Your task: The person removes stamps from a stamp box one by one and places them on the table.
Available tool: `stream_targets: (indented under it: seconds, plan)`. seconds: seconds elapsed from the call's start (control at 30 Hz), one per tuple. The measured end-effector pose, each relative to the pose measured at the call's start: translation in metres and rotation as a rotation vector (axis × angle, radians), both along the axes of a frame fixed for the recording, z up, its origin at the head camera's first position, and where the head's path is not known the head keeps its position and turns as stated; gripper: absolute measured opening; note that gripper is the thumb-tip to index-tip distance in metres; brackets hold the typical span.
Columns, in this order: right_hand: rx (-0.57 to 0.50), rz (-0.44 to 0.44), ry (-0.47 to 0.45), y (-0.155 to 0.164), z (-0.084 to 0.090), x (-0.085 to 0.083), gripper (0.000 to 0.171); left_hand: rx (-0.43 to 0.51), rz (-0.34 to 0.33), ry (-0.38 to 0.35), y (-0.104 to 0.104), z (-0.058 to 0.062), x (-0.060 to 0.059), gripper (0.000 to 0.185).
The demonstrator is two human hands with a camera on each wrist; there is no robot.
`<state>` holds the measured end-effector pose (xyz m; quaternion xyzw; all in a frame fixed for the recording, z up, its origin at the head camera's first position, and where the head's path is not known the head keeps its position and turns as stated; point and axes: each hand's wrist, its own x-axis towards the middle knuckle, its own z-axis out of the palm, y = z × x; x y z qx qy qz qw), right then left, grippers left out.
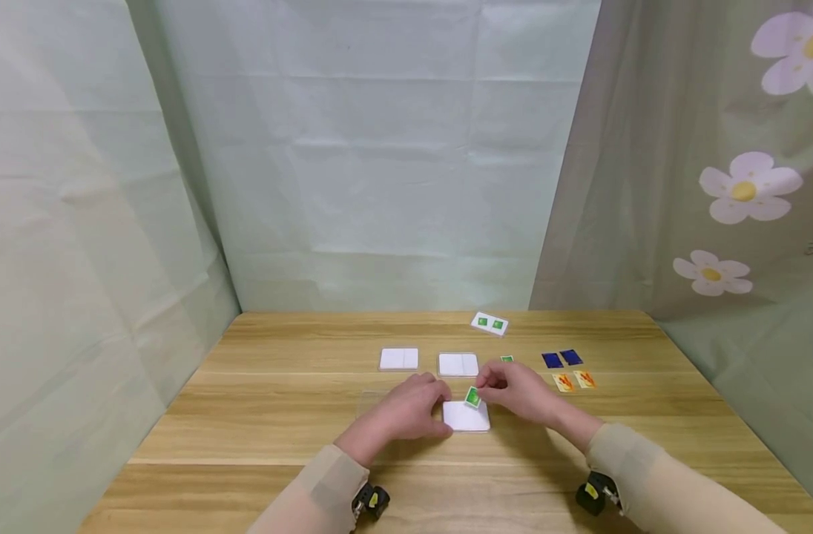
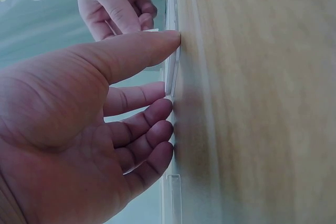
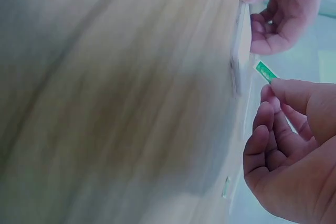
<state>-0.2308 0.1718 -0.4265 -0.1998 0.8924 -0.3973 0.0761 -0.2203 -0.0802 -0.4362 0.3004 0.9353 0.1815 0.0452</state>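
Observation:
A small green picture card with a white border is pinched between thumb and fingertip of my right hand. It tilts over a white rectangular board near the table's middle. My left hand holds that board at its left end, thumb at the near corner and forefinger at the far one. In the left wrist view the thumb lies across the board's edge, the other fingers loosely bent beside it. From the right wrist, the green card shows just off the board's face.
Behind are two white boards, each with a centre line. Farther back lies a board bearing two green cards. Another green card peeks out behind my right hand. Dark blue cards and orange cards lie at right.

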Motion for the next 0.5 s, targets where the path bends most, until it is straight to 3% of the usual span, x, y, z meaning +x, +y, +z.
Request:
stream_targets:
  seconds: [0.17,0.5]
  plan:
    - [0.005,0.000,0.013,0.013,0.004,-0.003,0.005,0.001,0.006,-0.003,0.001,0.000,-0.001,0.047]
    - [0.070,-0.081,0.060,0.040,0.016,-0.011,0.004,-0.005,0.007,-0.003,0.001,-0.001,0.000,0.047]
